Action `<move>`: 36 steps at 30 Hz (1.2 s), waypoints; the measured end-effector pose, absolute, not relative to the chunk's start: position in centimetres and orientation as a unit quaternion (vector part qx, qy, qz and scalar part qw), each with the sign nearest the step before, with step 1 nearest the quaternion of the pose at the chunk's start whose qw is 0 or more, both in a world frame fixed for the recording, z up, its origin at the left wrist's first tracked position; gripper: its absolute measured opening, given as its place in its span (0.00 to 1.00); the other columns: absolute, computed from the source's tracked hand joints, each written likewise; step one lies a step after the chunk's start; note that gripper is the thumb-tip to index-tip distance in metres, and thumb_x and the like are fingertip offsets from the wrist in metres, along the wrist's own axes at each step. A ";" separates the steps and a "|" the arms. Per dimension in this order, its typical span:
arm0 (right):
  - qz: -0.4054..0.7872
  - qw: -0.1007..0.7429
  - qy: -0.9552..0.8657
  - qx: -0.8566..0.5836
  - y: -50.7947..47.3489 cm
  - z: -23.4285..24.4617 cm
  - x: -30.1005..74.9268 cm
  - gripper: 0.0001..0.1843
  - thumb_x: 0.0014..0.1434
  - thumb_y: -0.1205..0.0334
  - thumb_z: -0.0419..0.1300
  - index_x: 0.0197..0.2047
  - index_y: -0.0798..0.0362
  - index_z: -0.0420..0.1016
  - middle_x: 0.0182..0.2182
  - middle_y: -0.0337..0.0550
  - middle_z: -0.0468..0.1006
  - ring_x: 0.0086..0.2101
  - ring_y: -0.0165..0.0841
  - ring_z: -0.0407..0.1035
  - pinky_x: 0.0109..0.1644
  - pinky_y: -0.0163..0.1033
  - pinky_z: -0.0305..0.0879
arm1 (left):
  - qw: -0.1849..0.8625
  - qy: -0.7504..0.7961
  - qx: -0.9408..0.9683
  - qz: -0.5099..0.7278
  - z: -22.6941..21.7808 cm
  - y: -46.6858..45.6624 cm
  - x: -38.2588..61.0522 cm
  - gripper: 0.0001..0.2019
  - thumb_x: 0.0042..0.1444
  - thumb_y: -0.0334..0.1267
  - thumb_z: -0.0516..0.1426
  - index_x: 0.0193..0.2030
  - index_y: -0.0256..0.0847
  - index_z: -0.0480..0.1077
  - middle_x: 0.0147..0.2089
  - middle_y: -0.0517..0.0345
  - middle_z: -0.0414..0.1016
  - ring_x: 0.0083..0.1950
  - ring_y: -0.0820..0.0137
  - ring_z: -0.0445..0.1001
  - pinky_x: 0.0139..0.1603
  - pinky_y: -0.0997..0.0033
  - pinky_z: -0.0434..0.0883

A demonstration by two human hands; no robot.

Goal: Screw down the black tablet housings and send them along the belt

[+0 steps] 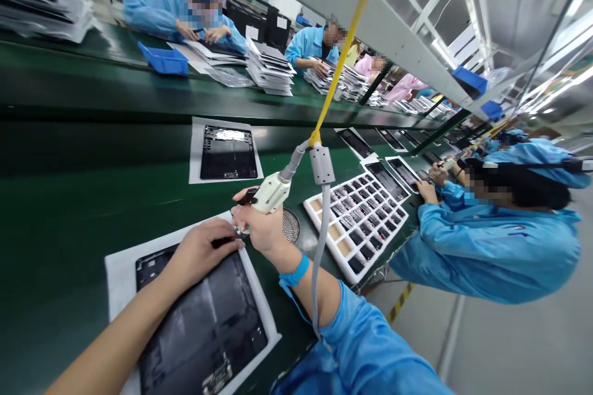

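A dark tablet back panel (204,321) lies on a white sheet (118,271) on the green belt in front of me. My left hand (199,250) rests on its upper edge, fingers bent and pressed on the panel. My right hand (262,228) is wrapped round a cream electric screwdriver (273,191), its tip pointing down at the panel's top corner beside my left fingertips. A grey cable (319,241) and a yellow cord (347,43) run up from the tool.
A white tray of small dark parts (359,216) and a round metal dish (291,225) sit to the right. Another panel on a sheet (227,151) lies farther up the belt. A co-worker in blue (486,247) works at the right; others sit across with stacks of sheets (269,68).
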State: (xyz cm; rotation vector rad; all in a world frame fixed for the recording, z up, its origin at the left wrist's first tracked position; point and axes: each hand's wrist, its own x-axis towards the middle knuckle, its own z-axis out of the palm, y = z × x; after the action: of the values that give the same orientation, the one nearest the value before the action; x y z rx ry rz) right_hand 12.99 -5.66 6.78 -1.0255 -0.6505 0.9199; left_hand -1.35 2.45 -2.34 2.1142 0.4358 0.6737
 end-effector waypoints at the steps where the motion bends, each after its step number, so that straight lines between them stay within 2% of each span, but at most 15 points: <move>1: 0.413 0.723 -0.298 -0.467 -5.7 6.9 13.1 0.13 0.44 0.57 0.72 0.35 0.48 0.78 0.15 0.27 0.69 0.17 0.27 0.61 0.26 0.36 0.64 | 0.420 0.176 0.846 0.277 -2.3 2.5 -1.4 0.22 0.68 0.65 0.67 0.44 0.49 0.89 0.48 0.51 0.90 0.49 0.55 0.88 0.55 0.59 0.83; 5: 0.379 0.730 -0.314 -0.474 -5.8 7.1 13.7 0.14 0.45 0.56 0.73 0.35 0.48 0.78 0.15 0.27 0.69 0.18 0.27 0.63 0.26 0.36 0.64 | 0.362 0.185 0.863 0.300 -2.3 2.6 -1.6 0.22 0.70 0.62 0.64 0.50 0.48 0.89 0.51 0.48 0.89 0.53 0.53 0.87 0.59 0.55 0.82; 11: 0.337 0.737 -0.322 -0.489 -5.2 7.2 14.7 0.14 0.46 0.56 0.73 0.35 0.48 0.76 0.14 0.26 0.68 0.17 0.28 0.63 0.27 0.36 0.64 | 0.244 0.265 0.886 0.291 -2.9 2.9 -2.0 0.19 0.75 0.50 0.56 0.45 0.47 0.89 0.45 0.47 0.88 0.46 0.53 0.81 0.50 0.53 0.77; 17: 0.365 0.715 -0.331 -0.496 -4.0 7.7 14.0 0.13 0.44 0.57 0.72 0.33 0.48 0.77 0.15 0.27 0.69 0.18 0.28 0.62 0.25 0.37 0.62 | 0.227 0.285 0.893 0.262 -3.4 2.7 -1.8 0.19 0.76 0.45 0.56 0.44 0.45 0.89 0.45 0.46 0.86 0.46 0.53 0.78 0.51 0.53 0.75; 22: 0.365 0.717 -0.324 -0.499 -3.7 5.9 13.4 0.15 0.43 0.57 0.73 0.36 0.48 0.77 0.16 0.26 0.68 0.17 0.26 0.60 0.26 0.36 0.62 | 0.198 0.307 0.903 0.224 -2.2 1.6 -1.7 0.16 0.77 0.39 0.58 0.40 0.43 0.88 0.41 0.46 0.83 0.46 0.55 0.76 0.50 0.56 0.73; 26: 0.382 0.707 -0.339 -0.489 -3.6 4.0 13.3 0.14 0.46 0.59 0.73 0.37 0.48 0.78 0.14 0.24 0.67 0.16 0.26 0.61 0.29 0.37 0.67 | 0.199 0.327 0.903 0.196 -1.7 1.4 -1.3 0.13 0.77 0.38 0.62 0.45 0.39 0.89 0.42 0.45 0.83 0.46 0.56 0.75 0.48 0.55 0.71; 36: 0.377 0.702 -0.346 -0.495 -3.4 3.1 12.9 0.14 0.46 0.59 0.73 0.36 0.48 0.77 0.16 0.24 0.68 0.17 0.27 0.62 0.28 0.37 0.65 | 0.198 0.322 0.904 0.197 -1.5 1.0 -1.1 0.13 0.76 0.35 0.61 0.45 0.40 0.89 0.43 0.45 0.84 0.45 0.57 0.75 0.47 0.55 0.70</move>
State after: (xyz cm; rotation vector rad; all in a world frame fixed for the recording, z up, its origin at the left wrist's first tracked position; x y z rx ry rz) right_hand 12.94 -3.43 3.06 -1.1023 -0.7707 0.8398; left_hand -1.12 1.02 -1.51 2.5301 0.9021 0.5519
